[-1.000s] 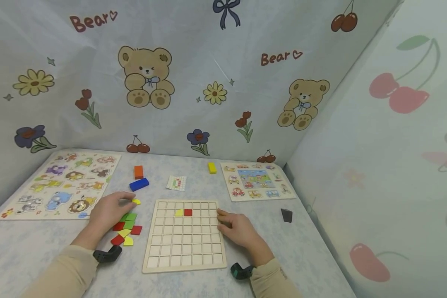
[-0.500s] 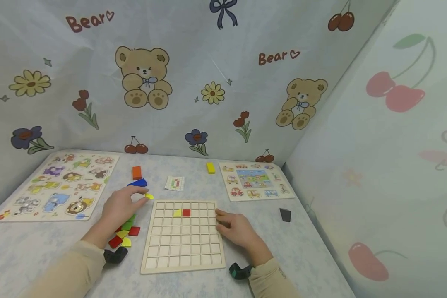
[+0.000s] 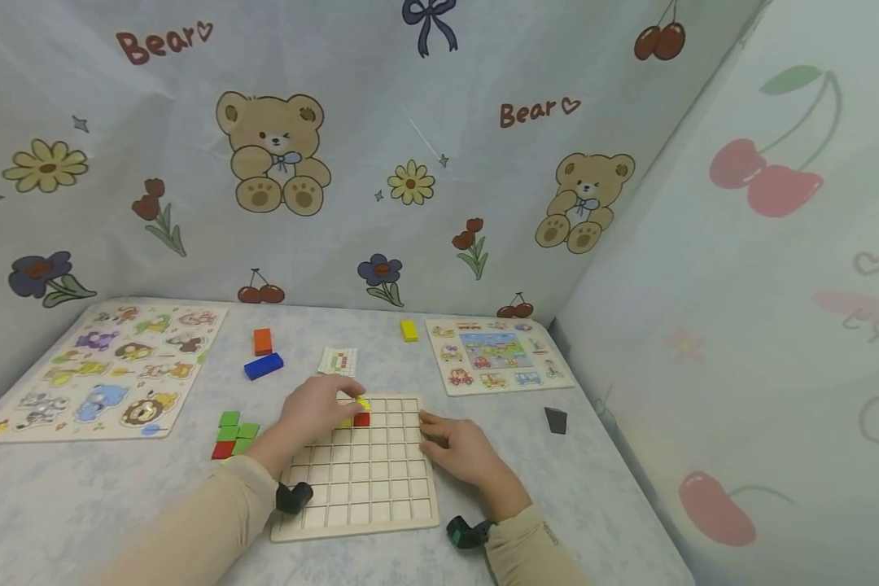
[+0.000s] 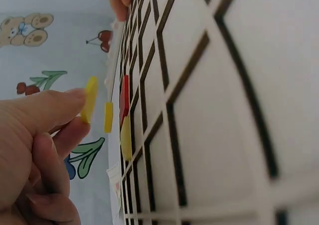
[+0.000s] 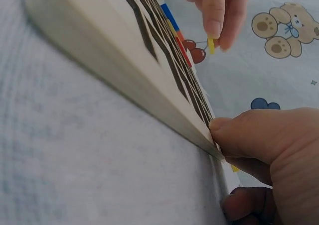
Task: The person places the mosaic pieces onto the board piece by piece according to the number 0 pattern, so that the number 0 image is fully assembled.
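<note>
Left hand (image 3: 315, 411) pinches yellow piece (image 3: 363, 403) over grid board (image 3: 359, 496) (top row); right hand (image 3: 460, 448) on board's rt edge.

Bright even light, soft shadows, blurry wrist close-ups
</note>
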Demonstrator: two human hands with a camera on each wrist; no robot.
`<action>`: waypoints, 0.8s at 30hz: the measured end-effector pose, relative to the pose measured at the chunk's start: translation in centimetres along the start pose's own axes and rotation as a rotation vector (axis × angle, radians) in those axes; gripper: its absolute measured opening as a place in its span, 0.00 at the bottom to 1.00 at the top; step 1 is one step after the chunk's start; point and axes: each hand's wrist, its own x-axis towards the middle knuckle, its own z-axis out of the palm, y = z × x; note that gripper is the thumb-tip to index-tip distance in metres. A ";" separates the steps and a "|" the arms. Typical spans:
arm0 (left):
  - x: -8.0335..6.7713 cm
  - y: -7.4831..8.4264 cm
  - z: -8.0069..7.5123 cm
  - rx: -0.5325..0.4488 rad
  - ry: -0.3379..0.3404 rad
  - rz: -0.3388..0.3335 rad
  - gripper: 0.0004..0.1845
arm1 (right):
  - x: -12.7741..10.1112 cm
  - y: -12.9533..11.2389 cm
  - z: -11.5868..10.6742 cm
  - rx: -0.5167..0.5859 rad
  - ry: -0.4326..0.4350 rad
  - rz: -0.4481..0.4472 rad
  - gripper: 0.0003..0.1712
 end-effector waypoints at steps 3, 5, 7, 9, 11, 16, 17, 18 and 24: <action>0.5 0.7 1.0 0.031 -0.038 0.028 0.14 | 0.0 0.0 0.0 0.000 -0.001 0.004 0.21; 0.6 1.1 1.5 0.062 -0.051 0.045 0.12 | 0.0 0.0 0.0 -0.003 -0.006 0.006 0.21; 0.8 1.4 1.8 0.090 -0.058 0.059 0.09 | 0.0 0.1 0.0 0.002 -0.007 0.009 0.21; 0.8 1.7 2.0 0.108 -0.068 0.068 0.05 | 0.0 0.1 0.0 0.002 -0.009 0.010 0.21; 0.8 2.0 2.1 0.113 -0.077 0.075 0.03 | 0.1 0.0 0.0 0.008 -0.009 0.012 0.21; 0.8 2.3 2.3 0.125 -0.088 0.097 0.02 | 0.2 -0.3 -0.1 0.001 -0.010 0.026 0.21; 0.9 2.3 2.3 0.130 -0.088 0.102 0.02 | 0.2 -0.3 -0.1 -0.002 -0.008 0.031 0.21; 0.9 2.3 2.4 0.136 -0.088 0.107 0.03 | 0.3 -0.3 -0.1 -0.003 -0.008 0.036 0.21; 0.8 2.5 2.5 0.164 -0.082 0.105 0.03 | 0.3 0.0 0.2 -0.010 -0.008 0.038 0.22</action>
